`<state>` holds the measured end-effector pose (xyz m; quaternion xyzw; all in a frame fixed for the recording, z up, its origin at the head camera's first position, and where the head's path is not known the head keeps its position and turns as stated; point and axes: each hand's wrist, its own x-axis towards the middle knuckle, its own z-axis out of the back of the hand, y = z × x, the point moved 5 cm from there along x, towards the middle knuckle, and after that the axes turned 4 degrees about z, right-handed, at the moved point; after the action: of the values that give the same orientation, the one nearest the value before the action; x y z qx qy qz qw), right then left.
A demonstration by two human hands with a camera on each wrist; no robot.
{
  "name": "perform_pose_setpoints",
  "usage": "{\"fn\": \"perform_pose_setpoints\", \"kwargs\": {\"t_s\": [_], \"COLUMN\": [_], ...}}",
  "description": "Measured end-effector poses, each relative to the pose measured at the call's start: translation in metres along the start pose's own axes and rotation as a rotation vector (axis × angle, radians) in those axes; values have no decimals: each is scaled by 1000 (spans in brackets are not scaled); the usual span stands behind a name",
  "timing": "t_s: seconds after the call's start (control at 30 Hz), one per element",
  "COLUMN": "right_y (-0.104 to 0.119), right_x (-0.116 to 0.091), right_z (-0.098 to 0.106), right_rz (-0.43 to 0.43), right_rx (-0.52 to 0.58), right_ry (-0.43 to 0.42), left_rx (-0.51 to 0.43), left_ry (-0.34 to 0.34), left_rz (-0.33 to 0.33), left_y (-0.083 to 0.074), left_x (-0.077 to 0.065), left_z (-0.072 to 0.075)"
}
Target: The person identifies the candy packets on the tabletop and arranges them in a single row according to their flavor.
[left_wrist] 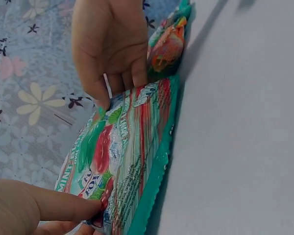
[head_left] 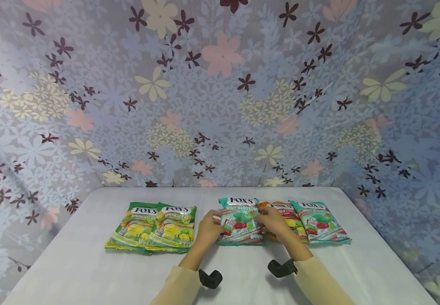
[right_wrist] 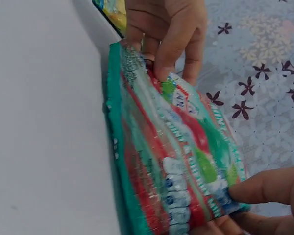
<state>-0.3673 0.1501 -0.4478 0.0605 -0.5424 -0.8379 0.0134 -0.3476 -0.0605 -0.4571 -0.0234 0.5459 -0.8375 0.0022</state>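
Both hands hold a teal Fox's Mint Blossom candy bag (head_left: 240, 224) by its two sides, near the middle of the table. My left hand (head_left: 209, 228) grips its left edge, thumb on the front and the other fingers behind. At the right edge my right hand (head_left: 273, 221) pinches it the same way. The wrist views show the candy bag (left_wrist: 132, 147) puffed and tilted, its lower seam close to the white surface. Just right of it lies an orange Fox's candy bag (head_left: 295, 218), partly hidden behind the right hand.
A second teal Mint Blossom bag (head_left: 321, 222) overlaps the orange one at the right. Two green-yellow Spring Tea bags (head_left: 134, 228) overlap at the left. They lie on a white table (head_left: 128, 279), with floral cloth (head_left: 220, 106) behind and at the sides.
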Motion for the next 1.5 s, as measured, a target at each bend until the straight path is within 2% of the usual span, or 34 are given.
{"fn": "perform_pose_setpoints", "kwargs": {"t_s": [0.1, 0.3, 0.5, 0.7, 0.87, 1.07, 1.3, 1.5], "right_y": [2, 4, 14, 25, 33, 40, 39, 39], "right_x": [-7, -24, -38, -51, -58, -63, -62, -63], "right_z": [0, 1, 3, 2, 2, 0, 0, 2], "right_rz": [35, 1, 29, 67, 120, 195, 180, 182], "right_rx": [56, 187, 210, 227, 245, 138, 199, 201], "right_ry": [1, 9, -26, -40, -34, -24, 11, 29], "left_rx": [-24, -53, -89, -125, -116, -147, -170, -168], "left_ry": [16, 24, 45, 72, 103, 135, 177, 188], "left_rz": [6, -12, -39, -54, -69, -60, -56, -61], "left_y": [-2, -11, -22, -24, -23, -23, -23, -24], "left_x": [-6, -21, -36, -47, -50, -47, -46, -46], "left_z": [4, 14, 25, 32, 37, 43, 45, 45]}}
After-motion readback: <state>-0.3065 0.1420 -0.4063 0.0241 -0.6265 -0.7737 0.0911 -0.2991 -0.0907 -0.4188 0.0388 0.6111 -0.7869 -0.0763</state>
